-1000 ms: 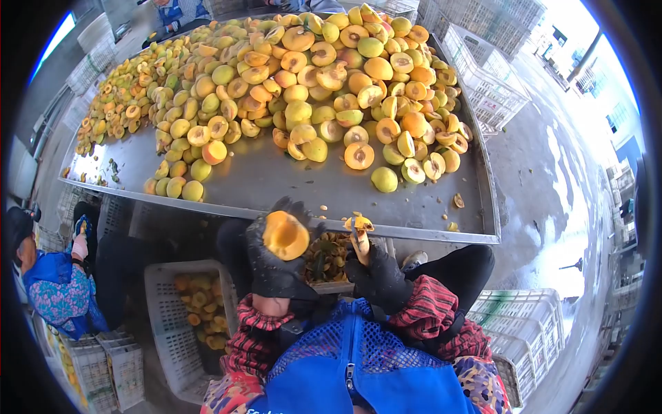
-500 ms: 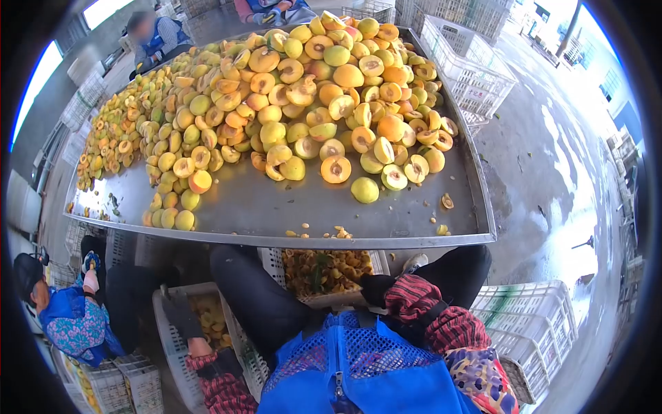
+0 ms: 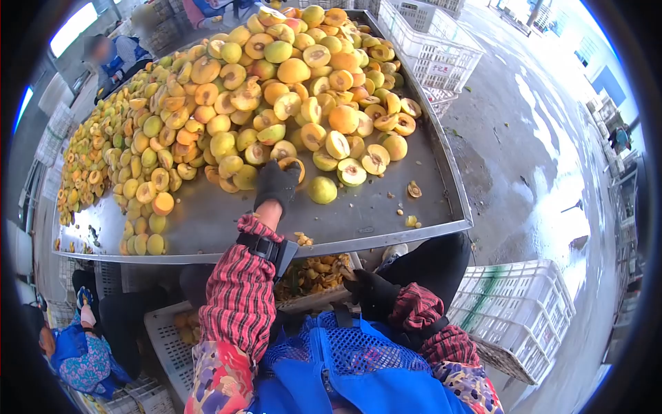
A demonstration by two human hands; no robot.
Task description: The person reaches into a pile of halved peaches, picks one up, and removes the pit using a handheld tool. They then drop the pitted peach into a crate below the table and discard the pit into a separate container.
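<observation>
My left hand [image 3: 276, 185], in a dark glove, reaches over the metal table to the near edge of a heap of halved yellow apricots [image 3: 227, 103]. Its fingers are closed on an apricot half [image 3: 292, 166], whose cut rim shows past the fingertips. A greenish apricot [image 3: 322, 190] lies just to the right of that hand. My right hand [image 3: 374, 291], also dark-gloved, is low in front of my lap with its fingers curled. A small tan piece shows at its fingertips; I cannot tell what it is.
The table's raised metal rim [image 3: 331, 247] runs in front of me. Beneath it stands a crate of fruit scraps [image 3: 314, 274]. White crates stand at my right [image 3: 514, 310] and beyond the table [image 3: 431, 48]. Another person [image 3: 86, 355] sits at the left; others work across the table.
My left hand has risen from the crate at lower left onto the table and closed on an apricot half. My right hand has shifted slightly left and down. The view has turned a little.
</observation>
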